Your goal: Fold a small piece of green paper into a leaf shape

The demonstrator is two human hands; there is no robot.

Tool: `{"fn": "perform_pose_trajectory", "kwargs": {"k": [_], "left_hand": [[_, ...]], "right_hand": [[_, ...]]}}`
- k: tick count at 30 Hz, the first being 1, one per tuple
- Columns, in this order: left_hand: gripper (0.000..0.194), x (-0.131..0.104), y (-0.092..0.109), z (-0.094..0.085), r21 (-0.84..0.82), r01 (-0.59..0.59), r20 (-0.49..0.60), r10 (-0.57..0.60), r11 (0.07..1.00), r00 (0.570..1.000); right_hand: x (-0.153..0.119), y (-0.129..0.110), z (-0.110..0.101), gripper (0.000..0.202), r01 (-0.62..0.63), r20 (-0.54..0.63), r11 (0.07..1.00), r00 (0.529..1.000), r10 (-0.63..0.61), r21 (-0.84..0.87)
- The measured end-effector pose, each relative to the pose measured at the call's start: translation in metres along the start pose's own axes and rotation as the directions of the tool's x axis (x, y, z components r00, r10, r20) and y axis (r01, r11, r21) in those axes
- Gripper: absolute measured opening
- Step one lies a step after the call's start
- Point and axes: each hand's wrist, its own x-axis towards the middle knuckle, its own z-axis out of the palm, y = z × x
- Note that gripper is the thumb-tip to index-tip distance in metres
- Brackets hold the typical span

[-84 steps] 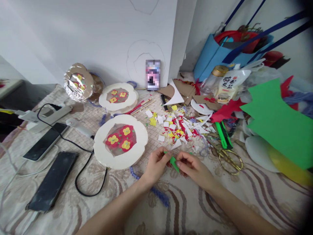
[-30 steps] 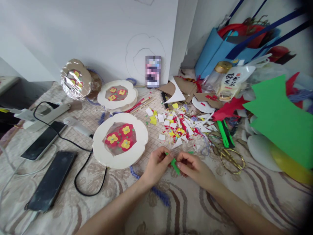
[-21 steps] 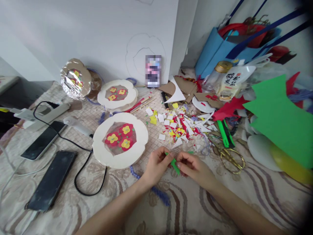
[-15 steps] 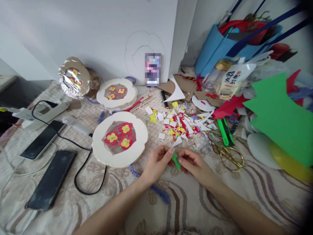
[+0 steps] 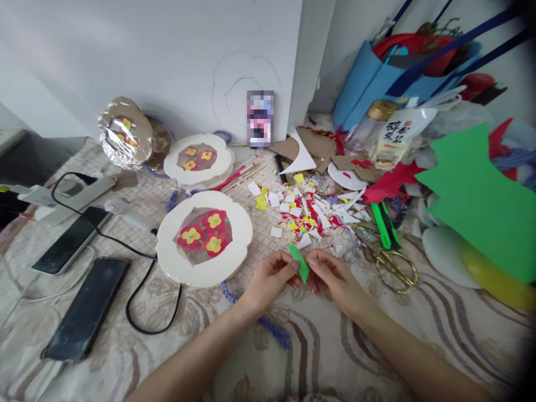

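Observation:
A small folded-looking piece of green paper [image 5: 300,262] is between my two hands over the patterned cloth. My left hand [image 5: 274,277] pinches its left side, thumb on top. My right hand [image 5: 332,274] is closed at the paper's right edge, thumb and fingertips against it; part of that grip is hidden. To the left lies a white scalloped round frame [image 5: 242,237] with red and yellow paper flowers [image 5: 214,244] in its see-through middle. Just beyond my hands spread several paper scraps [image 5: 296,212] in white, red and yellow. Gold-handled scissors [image 5: 397,272] lie right of my right hand.
A green cutter [image 5: 380,224] and a large green sheet [image 5: 473,195] are at right. Behind stand a phone [image 5: 260,118] and a blue bag [image 5: 355,84]. Two dark phones, black cable [image 5: 128,298] and a power strip [image 5: 75,195] occupy the left. Blue braided yarn [image 5: 274,330] lies near my left forearm.
The green paper has turned between my fingers, and more of its face and upper tip now shows. My left thumb has slid lower on it. Both hands stay in nearly the same place.

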Motion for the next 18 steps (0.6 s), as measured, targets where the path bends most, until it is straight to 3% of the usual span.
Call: {"fn": "perform_pose_trajectory", "kwargs": {"k": [9,13,18], "left_hand": [[0.025,0.0005,0.0012,0.0002,-0.056,-0.003,-0.032,0.002,0.998,0.999],[0.025,0.0026,-0.0017,-0.0033,-0.2,0.046,-0.014,-0.05,0.979,0.999],[0.028,0.0026,-0.0014,-0.0036,-0.261,0.075,-0.009,-0.08,0.962,0.997]], "right_hand": [[-0.0019,-0.0059,-0.0002,0.021,-0.021,0.015,0.996,1.0,0.023,-0.089],[-0.003,-0.0062,-0.0009,0.008,0.113,-0.052,0.977,0.991,-0.124,-0.179],[-0.0012,-0.0055,-0.0041,0.015,0.341,0.051,0.879,0.938,-0.344,-0.334]]}}
